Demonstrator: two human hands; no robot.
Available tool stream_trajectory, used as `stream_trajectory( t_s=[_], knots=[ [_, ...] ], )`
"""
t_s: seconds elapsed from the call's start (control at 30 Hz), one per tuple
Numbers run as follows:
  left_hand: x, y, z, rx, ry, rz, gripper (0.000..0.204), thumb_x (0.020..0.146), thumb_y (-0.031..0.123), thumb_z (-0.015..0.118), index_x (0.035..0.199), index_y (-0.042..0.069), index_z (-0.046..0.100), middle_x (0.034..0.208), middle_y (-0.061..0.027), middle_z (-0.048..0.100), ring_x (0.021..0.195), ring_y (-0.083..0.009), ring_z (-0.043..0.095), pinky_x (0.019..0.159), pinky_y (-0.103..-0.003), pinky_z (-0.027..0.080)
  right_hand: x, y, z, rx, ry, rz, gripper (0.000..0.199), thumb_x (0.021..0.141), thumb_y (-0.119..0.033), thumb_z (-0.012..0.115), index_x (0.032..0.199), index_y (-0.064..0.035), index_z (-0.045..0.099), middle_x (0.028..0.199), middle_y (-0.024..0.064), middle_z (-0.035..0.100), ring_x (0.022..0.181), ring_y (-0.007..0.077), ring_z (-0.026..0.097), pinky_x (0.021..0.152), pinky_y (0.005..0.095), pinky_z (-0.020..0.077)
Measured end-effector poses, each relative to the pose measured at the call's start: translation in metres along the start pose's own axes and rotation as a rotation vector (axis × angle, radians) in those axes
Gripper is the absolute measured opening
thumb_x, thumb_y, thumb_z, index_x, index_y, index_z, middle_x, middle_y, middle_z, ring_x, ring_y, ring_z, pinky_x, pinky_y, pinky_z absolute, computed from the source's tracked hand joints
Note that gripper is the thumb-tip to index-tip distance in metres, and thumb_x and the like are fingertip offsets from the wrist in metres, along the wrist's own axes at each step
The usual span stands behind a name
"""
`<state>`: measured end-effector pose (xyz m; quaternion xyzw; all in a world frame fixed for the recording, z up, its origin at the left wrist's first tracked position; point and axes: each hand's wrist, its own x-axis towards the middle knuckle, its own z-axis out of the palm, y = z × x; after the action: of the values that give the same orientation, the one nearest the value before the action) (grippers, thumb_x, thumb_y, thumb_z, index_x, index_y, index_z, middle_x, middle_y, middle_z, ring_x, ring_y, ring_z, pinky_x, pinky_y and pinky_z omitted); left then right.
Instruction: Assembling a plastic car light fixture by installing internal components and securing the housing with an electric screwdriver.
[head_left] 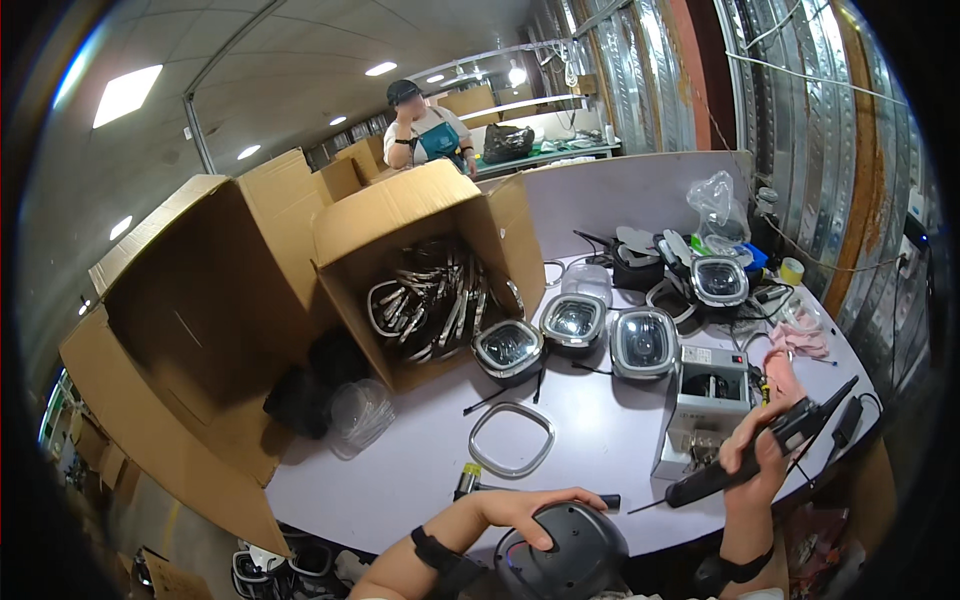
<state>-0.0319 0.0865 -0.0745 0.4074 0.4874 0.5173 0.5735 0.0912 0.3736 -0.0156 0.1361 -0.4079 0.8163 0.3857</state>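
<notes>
My left hand [528,508] rests on top of a dark grey rounded housing [565,555] at the table's near edge. My right hand [757,452] grips a black electric screwdriver [760,448] that points down to the left. A silver rounded-square ring [511,438] lies on the lavender table [400,470] ahead of my left hand. A yellow-tipped black tool [467,480] lies beside it. Three square lamp units [574,322] stand in a row farther back.
An open cardboard box [420,225] on its side holds several silver rings. A larger open box [190,330] lies left, with clear plastic covers [358,415] before it. A white box device [708,395] sits right. Another person [425,130] stands beyond the boxes.
</notes>
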Motion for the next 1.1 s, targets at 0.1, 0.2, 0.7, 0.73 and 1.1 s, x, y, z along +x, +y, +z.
stream_trajectory(
  t_s=[0.1,0.2,0.7,0.73,1.1],
  knots=[
    [0.016,-0.009,-0.012,-0.152,0.030,-0.004,0.111,0.062,0.041,0.087,0.149,-0.001,0.031,0.143,-0.0169,0.044,0.133,-0.0255,0.045,0.112,-0.036,0.033,0.001,0.017,0.006,-0.005,-0.041,0.085,0.043,0.084,-0.022,0.077,0.104,-0.0042,0.043,0.072,0.0117,0.057,0.048,0.0163,0.053,0.044,0.0262,0.0468],
    [0.022,-0.008,-0.015,-0.527,0.027,0.022,0.113,0.063,0.036,0.086,0.149,-0.004,0.025,0.141,-0.0186,0.046,0.127,-0.0250,0.052,0.109,-0.031,0.039,0.011,0.020,0.006,-0.075,-0.068,0.279,0.047,0.076,-0.018,0.083,0.100,-0.0004,0.048,0.069,0.0157,0.062,0.049,0.0180,0.058,0.045,0.0268,0.0492],
    [0.024,0.009,-0.021,-0.747,0.540,0.225,0.098,0.069,0.024,0.082,0.150,0.003,0.031,0.135,-0.0167,0.055,0.123,-0.0256,0.056,0.106,-0.038,0.044,0.043,0.040,-0.014,-0.238,-0.444,0.375,0.042,0.080,-0.024,0.083,0.107,-0.0038,0.058,0.078,0.0127,0.065,0.058,0.0172,0.059,0.049,0.0242,0.0466],
    [0.025,-0.001,-0.029,-0.704,0.521,0.183,0.100,0.067,0.026,0.084,0.150,0.003,0.033,0.137,-0.0156,0.054,0.124,-0.0251,0.055,0.107,-0.037,0.043,0.037,0.033,-0.016,-0.163,-0.388,0.497,0.051,0.075,-0.024,0.087,0.109,-0.0034,0.055,0.082,0.0147,0.064,0.061,0.0182,0.060,0.051,0.0246,0.0466],
    [0.026,-0.026,-0.046,-0.510,0.657,0.160,0.092,0.069,0.021,0.080,0.149,0.005,0.036,0.140,-0.0132,0.050,0.129,-0.0237,0.049,0.110,-0.037,0.037,0.035,0.053,-0.023,-0.039,-0.376,0.792,0.054,0.069,-0.013,0.089,0.108,-0.0018,0.054,0.082,0.0163,0.063,0.062,0.0177,0.059,0.052,0.0250,0.0456]
  ],
)
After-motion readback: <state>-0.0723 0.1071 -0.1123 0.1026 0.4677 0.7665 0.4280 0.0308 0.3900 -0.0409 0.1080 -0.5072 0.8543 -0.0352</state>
